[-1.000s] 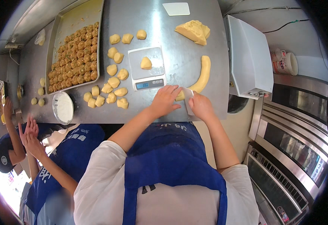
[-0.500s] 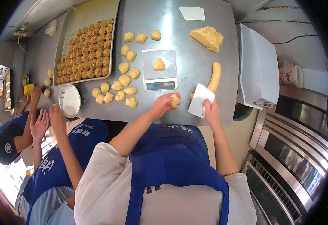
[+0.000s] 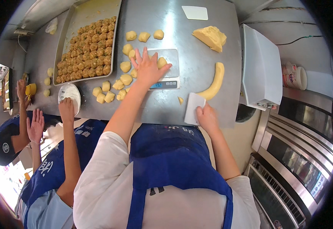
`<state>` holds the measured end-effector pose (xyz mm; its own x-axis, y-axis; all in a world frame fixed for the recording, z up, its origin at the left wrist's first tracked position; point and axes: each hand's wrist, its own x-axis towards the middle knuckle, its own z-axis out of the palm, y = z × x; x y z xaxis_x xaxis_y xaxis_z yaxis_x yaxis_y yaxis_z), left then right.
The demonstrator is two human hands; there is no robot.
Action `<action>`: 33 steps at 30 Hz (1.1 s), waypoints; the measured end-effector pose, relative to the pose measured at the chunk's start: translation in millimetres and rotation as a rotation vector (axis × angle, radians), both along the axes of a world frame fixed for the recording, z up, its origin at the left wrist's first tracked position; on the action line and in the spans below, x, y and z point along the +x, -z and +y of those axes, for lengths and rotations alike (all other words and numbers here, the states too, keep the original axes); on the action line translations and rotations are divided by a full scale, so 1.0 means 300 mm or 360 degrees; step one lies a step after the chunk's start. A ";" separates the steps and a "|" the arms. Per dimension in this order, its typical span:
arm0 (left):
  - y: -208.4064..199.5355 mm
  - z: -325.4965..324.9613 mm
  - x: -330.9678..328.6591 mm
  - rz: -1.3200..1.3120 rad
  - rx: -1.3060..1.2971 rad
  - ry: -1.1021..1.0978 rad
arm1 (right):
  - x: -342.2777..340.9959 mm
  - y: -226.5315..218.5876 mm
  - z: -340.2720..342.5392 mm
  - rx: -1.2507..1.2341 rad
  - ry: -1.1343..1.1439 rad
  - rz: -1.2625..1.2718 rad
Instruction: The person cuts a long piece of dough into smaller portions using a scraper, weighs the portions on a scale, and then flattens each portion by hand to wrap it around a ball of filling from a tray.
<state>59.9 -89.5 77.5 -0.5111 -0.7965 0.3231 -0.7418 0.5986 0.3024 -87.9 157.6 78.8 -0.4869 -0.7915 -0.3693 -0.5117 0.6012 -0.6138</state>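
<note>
My left hand (image 3: 148, 70) reaches over the left side of the digital kitchen scale (image 3: 173, 57), palm down with its fingers spread. A lump of yellow dough (image 3: 162, 63) sits on the scale beside my thumb and forefinger. Several dough pieces (image 3: 126, 79) lie left of the scale, some partly hidden by my hand and forearm. My right hand (image 3: 207, 116) grips a white dough scraper (image 3: 194, 108), held tilted at the near end of a curved dough log (image 3: 216, 78). A small dough scrap (image 3: 180, 100) lies just left of the scraper.
A metal tray (image 3: 114, 40) of brown filling balls stands at the far left. Beyond the log are a big dough block (image 3: 211, 38) and a flat white scraper (image 3: 195, 13). A white box-shaped appliance (image 3: 261, 68) borders the right. Co-workers' hands (image 3: 66, 108) work near a white-dusted bowl (image 3: 70, 91).
My left hand has moved up and left to the scale and spread open; the dough piece it held is out of sight. The scraper has shifted left, away from the log, with my right hand.
</note>
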 end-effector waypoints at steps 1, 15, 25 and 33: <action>-0.004 0.008 -0.004 -0.0129 -0.0050 -0.0027 | 0.016 0.005 -0.008 0.0002 0.0003 0.0000; 0.124 0.320 0.152 -0.0044 0.0678 0.0869 | 0.143 0.032 -0.092 0.0128 -0.0144 -0.0052; 0.115 0.316 0.316 -0.0337 0.0493 0.0672 | 0.099 0.046 -0.037 -0.0073 -0.0016 -0.0258; 0.211 0.404 0.086 0.0121 0.0179 0.1172 | 0.059 0.180 0.080 -0.0116 -0.0020 -0.0173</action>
